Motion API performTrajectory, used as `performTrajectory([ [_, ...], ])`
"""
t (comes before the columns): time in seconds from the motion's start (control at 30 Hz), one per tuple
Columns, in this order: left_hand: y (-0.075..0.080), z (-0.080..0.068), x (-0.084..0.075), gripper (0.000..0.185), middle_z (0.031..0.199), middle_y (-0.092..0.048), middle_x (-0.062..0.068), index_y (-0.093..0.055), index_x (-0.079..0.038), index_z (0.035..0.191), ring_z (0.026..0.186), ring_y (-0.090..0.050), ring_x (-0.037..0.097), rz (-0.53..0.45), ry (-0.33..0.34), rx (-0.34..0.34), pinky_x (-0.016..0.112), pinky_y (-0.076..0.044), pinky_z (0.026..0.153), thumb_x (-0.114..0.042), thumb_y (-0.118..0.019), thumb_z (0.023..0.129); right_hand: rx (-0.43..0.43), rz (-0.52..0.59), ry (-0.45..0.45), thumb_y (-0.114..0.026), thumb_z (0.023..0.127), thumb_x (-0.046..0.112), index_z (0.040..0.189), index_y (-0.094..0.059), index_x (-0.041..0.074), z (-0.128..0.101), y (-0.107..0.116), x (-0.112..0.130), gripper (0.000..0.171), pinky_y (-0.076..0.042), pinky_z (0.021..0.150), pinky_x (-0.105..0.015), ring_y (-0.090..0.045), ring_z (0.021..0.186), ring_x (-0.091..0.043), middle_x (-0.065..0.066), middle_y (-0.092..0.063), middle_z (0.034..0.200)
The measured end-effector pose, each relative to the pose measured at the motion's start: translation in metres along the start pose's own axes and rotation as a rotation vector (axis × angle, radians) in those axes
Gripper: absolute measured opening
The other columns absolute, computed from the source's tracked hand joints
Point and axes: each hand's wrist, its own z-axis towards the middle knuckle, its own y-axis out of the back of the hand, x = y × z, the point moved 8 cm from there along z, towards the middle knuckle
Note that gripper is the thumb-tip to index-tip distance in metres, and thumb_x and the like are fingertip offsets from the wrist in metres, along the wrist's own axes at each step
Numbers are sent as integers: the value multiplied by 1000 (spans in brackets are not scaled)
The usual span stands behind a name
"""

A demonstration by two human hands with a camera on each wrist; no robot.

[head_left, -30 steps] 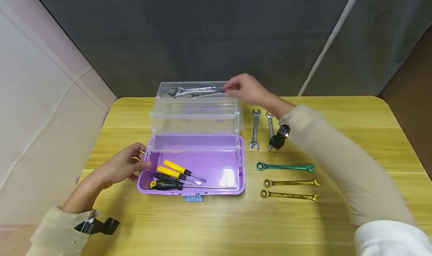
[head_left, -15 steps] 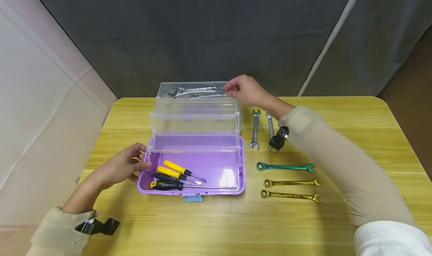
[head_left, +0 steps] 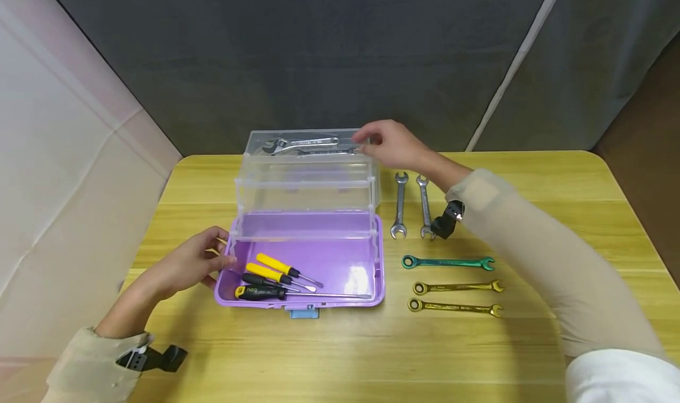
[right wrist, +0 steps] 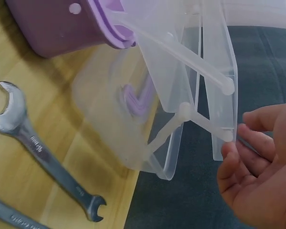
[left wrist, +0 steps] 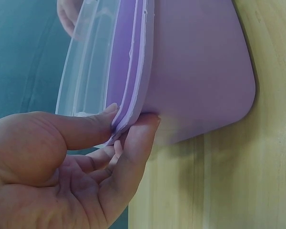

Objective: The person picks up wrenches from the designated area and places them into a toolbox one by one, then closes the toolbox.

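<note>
Left hand (head_left: 183,267) pinches the purple box (head_left: 340,261) rim at its left edge, steadying it. Right hand (head_left: 390,143) hovers by the far clear tray (head_left: 303,149), fingers loosely curled, apparently holding nothing; wrench (head_left: 297,145) lies inside.

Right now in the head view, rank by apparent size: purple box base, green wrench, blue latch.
1. purple box base
2. green wrench
3. blue latch
The order looks clear; all sit similarly near.
</note>
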Motion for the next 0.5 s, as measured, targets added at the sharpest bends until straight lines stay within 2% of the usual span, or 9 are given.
performTrajectory([
  [0.17, 2, 0, 0, 40, 104, -50, 19, -38, 11, 132, 90, -67, 28, 7, -4, 2, 40, -63, 66, -3, -60, 101, -33, 25, -7, -61, 104, 20, 145, -55, 12, -12, 1, -5, 42, -49, 81, -37, -54, 110, -24, -7, -56, 139],
  [0.27, 3, -1, 1, 40, 104, -50, 19, -39, 10, 131, 90, -67, 29, 11, -3, -4, 40, -63, 66, -2, -60, 101, -39, 16, -4, -55, 107, 26, 153, -44, 12, -20, -4, -4, 50, -50, 95, -41, -51, 127, -25, -9, -45, 152],
  [0.33, 4, -1, 2, 40, 104, -50, 19, -39, 10, 132, 90, -67, 29, 12, 2, -7, 39, -63, 66, -3, -61, 100, -49, -5, 0, -51, 108, 30, 156, -37, 9, -26, -8, -3, 54, -46, 107, -44, -46, 136, -28, -11, -37, 158],
  [0.4, 4, -1, 2, 40, 104, -50, 19, -39, 10, 132, 90, -67, 29, 9, 2, -7, 40, -63, 66, -3, -61, 101, -61, -42, -1, -46, 110, 32, 158, -31, 6, -32, -12, -4, 57, -36, 117, -47, -37, 145, -31, -14, -29, 163],
  [0.5, 4, -1, 2, 40, 104, -51, 19, -39, 10, 132, 90, -67, 29, 11, 2, -8, 40, -63, 66, -3, -61, 101, -82, -102, 2, -43, 110, 31, 158, -25, -1, -43, -17, -6, 60, -24, 123, -50, -24, 151, -35, -21, -22, 164],
])
